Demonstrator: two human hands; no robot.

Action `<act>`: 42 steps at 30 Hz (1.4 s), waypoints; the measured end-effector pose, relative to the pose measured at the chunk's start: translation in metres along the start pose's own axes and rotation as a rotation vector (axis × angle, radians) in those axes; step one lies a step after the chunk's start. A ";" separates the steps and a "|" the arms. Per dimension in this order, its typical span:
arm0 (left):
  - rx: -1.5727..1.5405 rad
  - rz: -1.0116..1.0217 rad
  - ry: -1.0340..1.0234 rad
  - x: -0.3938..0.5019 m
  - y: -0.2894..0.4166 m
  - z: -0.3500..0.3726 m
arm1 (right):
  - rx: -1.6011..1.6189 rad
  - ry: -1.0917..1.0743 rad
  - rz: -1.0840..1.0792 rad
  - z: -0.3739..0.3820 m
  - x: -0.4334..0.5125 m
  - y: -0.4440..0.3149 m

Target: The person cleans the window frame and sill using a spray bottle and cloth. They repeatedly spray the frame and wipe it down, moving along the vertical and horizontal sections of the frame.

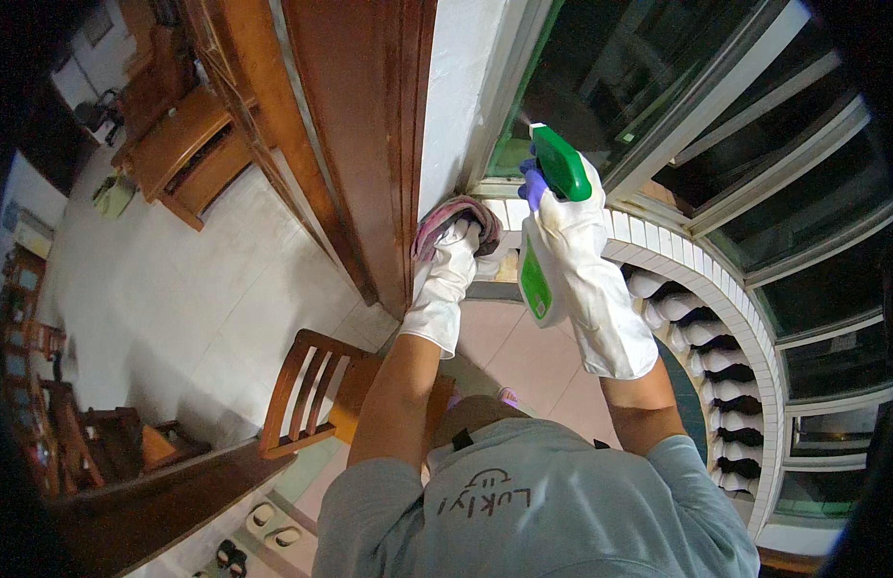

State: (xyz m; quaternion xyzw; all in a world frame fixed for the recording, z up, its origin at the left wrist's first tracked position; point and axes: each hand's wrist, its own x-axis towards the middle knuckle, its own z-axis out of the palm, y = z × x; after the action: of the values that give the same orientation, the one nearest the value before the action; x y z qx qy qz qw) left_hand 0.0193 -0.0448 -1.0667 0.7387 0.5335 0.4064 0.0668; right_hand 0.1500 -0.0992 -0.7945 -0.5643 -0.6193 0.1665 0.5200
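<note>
My right hand, in a white rubber glove with purple fingertips, grips a spray bottle with a green trigger head. The bottle's white body with a green label hangs below the glove. A faint mist leaves the white nozzle, which faces the glass window pane. In a matching glove, my left hand holds a bunched pink and grey cloth beside the white wall, at the ledge's corner. The cloth partly hides the left fingers.
A curved white-tiled ledge runs along the windows, above white balusters. To my left stands a brown wooden door. A wooden chair is close by my left arm. Slippers lie on the floor behind it.
</note>
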 end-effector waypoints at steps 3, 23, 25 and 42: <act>-0.003 0.010 -0.015 -0.002 0.000 0.002 | -0.051 -0.072 0.078 0.001 -0.003 0.011; 0.012 0.095 -0.058 -0.010 -0.005 0.011 | -0.246 -0.322 0.277 0.009 -0.045 0.057; 0.003 0.096 -0.059 -0.007 -0.005 0.014 | -0.305 -0.344 0.282 0.007 -0.046 0.058; -0.017 0.031 -0.203 -0.011 -0.009 0.014 | -0.055 -0.146 0.226 -0.002 -0.038 0.070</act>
State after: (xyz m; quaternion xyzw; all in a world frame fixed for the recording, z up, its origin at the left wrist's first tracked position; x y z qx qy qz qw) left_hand 0.0211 -0.0458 -1.0861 0.7838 0.5089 0.3350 0.1207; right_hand 0.1811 -0.1118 -0.8664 -0.6307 -0.5923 0.2475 0.4361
